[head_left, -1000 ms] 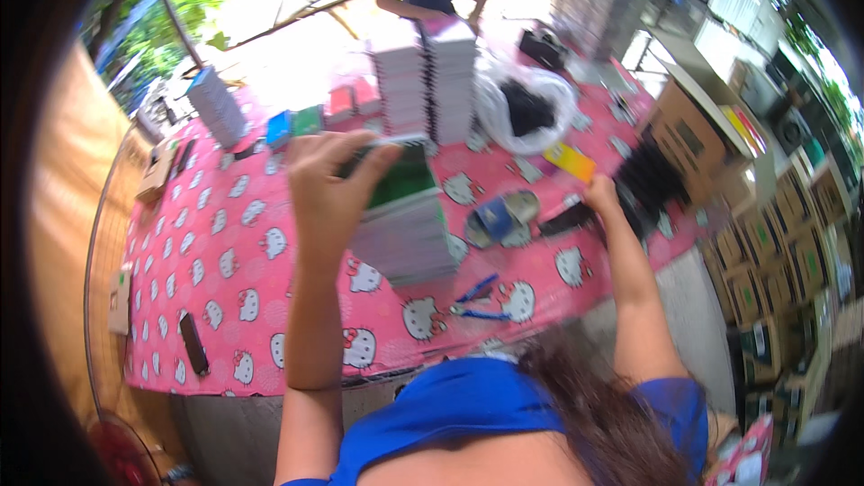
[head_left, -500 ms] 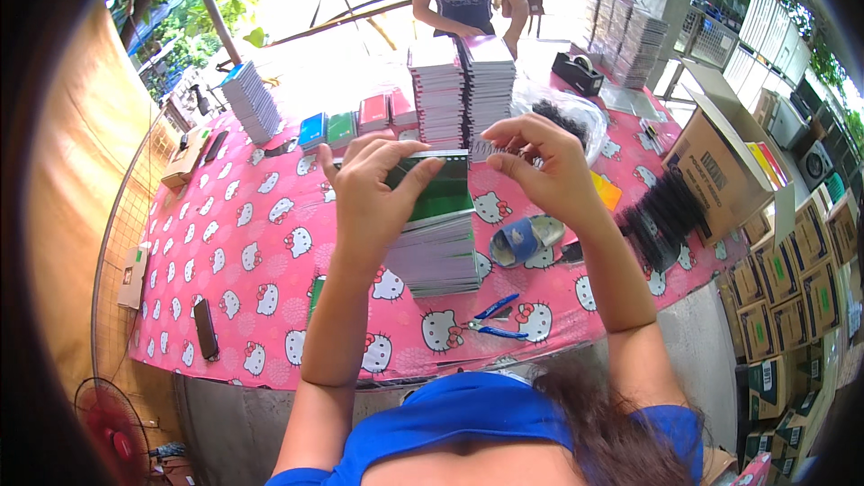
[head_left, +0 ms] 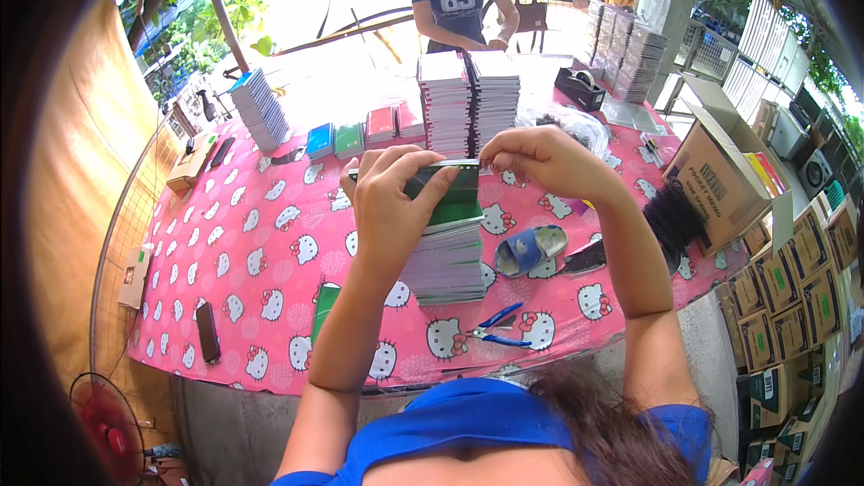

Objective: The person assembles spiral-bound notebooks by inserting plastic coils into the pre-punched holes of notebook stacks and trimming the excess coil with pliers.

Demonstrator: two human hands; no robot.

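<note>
My left hand [head_left: 391, 193] grips a small green-covered notepad [head_left: 461, 196], thumb in front and fingers over its upper edge, which has a row of punched holes. At that edge's right end, my right hand [head_left: 551, 162] is closed in a pinch on a thin spiral wire [head_left: 488, 164], mostly hidden by the fingers. Whether the wire passes through the holes is too small to tell. Below the notepad stands a pile of loose pads [head_left: 445, 265] with green covers between the pages. Blue-handled cutting pliers [head_left: 497, 328] lie nearer to me, jaws apart.
A blue patterned slipper [head_left: 531, 250] lies right of the pile. Tall notepad stacks [head_left: 447, 99] stand behind my hands. Black spirals [head_left: 673, 220] lie beside a cardboard box [head_left: 715, 162]. A phone [head_left: 207, 333] rests at the left. Another person [head_left: 459, 4] stands across the table.
My right hand has closed in on the notepad's corner, and the wire that showed between its fingers is now mostly covered. The view has shifted slightly.
</note>
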